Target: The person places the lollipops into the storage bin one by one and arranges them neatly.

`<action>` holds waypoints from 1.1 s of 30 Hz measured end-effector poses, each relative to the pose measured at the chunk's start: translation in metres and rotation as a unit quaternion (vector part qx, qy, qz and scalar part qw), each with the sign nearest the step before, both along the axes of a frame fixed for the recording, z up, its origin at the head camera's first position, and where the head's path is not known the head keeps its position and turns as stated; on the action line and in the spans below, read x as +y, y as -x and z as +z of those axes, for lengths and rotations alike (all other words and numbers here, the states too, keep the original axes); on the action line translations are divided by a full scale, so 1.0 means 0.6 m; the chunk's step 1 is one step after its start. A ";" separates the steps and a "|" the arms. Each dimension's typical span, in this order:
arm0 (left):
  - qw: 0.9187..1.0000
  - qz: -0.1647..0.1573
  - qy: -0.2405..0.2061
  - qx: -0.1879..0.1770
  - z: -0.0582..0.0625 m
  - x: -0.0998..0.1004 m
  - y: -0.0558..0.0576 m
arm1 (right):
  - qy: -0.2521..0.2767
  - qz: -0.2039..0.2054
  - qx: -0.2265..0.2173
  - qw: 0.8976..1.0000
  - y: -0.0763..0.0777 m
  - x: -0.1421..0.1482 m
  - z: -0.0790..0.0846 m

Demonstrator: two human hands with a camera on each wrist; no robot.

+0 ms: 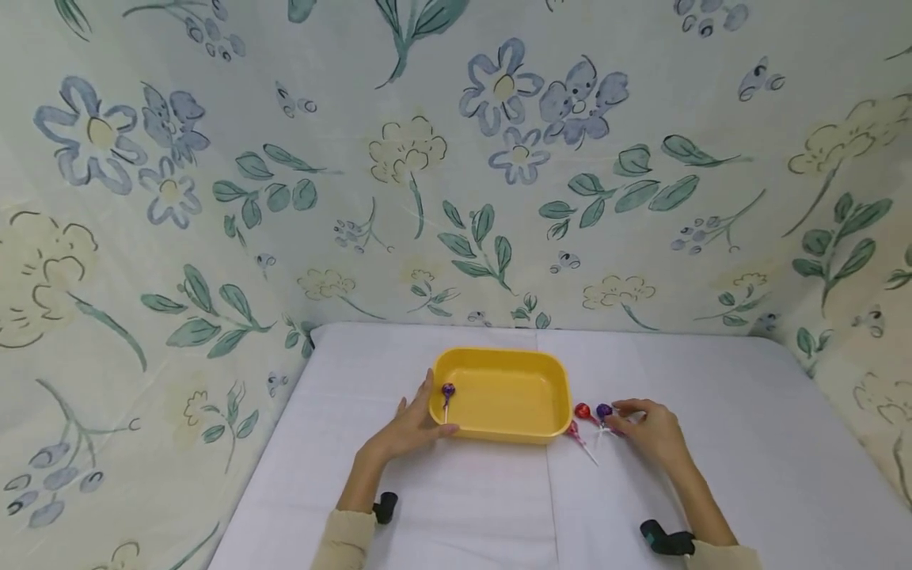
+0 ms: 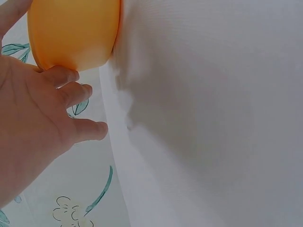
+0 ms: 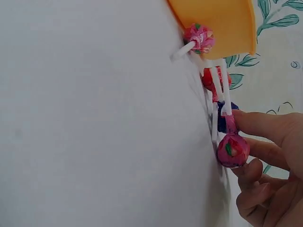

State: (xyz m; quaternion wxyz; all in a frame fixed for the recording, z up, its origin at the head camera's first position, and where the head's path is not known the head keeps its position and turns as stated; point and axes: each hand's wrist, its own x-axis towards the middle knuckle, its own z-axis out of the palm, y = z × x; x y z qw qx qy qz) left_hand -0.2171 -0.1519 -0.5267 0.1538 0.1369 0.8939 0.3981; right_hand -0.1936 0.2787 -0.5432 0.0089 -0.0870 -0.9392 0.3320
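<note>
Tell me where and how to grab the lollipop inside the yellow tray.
Likely best: pinch the lollipop by its round head, from above. It lies near the left wall of the yellow tray, which crowds a sideways approach, and its thin stick offers less to grip.

our left arm (image 1: pixel 359 483) and right arm (image 1: pixel 701 499) reach in from the near side. our left hand (image 1: pixel 406 431) spreads, one finger pointing far, the thumb (image 1: pixel 447 431) pointing right. our right hand (image 1: pixel 654 434) leans leftward, forefinger (image 1: pixel 630 404) stretched out, its lower fingers (image 3: pixel 253 198) curled.
</note>
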 end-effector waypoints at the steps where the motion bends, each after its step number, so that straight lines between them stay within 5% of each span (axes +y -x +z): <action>1: 1.000 -0.001 0.000 0.000 0.000 -0.001 -0.001 | -0.002 -0.001 0.002 1.000 0.000 -0.002 -0.003; 16: 1.000 0.001 -0.006 -0.002 -0.003 -0.004 -0.001 | 0.028 0.006 0.012 1.000 0.005 -0.015 -0.018; 25: 1.000 -0.006 -0.015 0.001 -0.004 -0.007 -0.001 | 0.041 -0.017 0.057 0.997 0.001 -0.014 -0.023; 33: 1.000 -0.008 -0.021 0.003 -0.004 -0.007 0.000 | 0.065 -0.053 0.090 0.992 0.014 -0.012 0.006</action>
